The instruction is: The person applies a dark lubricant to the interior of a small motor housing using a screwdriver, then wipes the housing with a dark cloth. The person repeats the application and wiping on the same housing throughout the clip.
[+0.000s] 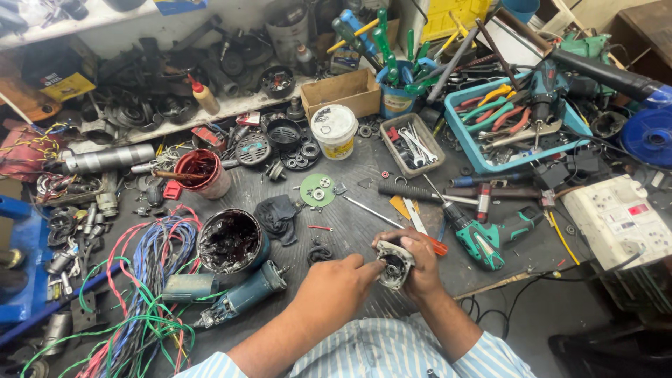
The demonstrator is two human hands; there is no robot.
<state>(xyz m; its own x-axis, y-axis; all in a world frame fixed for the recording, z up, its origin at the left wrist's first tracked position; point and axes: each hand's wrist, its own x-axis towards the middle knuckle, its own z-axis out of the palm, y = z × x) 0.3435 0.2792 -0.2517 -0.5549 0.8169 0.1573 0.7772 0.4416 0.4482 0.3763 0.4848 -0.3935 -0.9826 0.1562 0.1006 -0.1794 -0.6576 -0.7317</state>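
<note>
Right hand [418, 260]: cupped the housing [393, 264] firmly.
Left hand [334, 287]: fingers pinched at its bore.
Tip: best kept steady, square.

There is one view only, from a camera on the person's head, tilted steeply down over the workbench [364, 175]. It faces the wall shelf [84, 24] along the frame's top, with both forearms entering from the bottom edge, close below. The bench fills nearly the whole frame.
</note>
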